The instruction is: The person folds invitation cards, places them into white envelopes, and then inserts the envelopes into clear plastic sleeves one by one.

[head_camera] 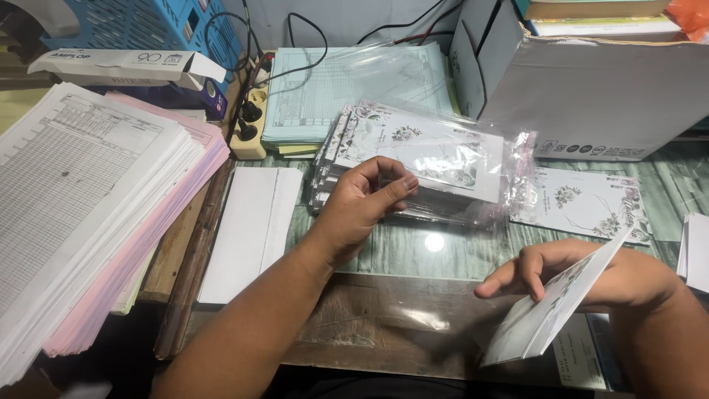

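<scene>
Near right, my right hand [591, 277] grips 1 folded floral card [550, 314] while my left hand [365, 199] pinches the sleeved card stack's [428, 159] near edge; likely mid-pick, next needs 1 clear sleeve separated.

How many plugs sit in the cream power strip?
2: both black plugs, one above the other, in the cream power strip left of the green sheets; further ones may be hidden.

A stack of white floral-printed cards [413, 159] in clear plastic sleeves lies flat at twelve o'clock. One folded floral card [550, 310] tilts on edge at four o'clock.
</scene>
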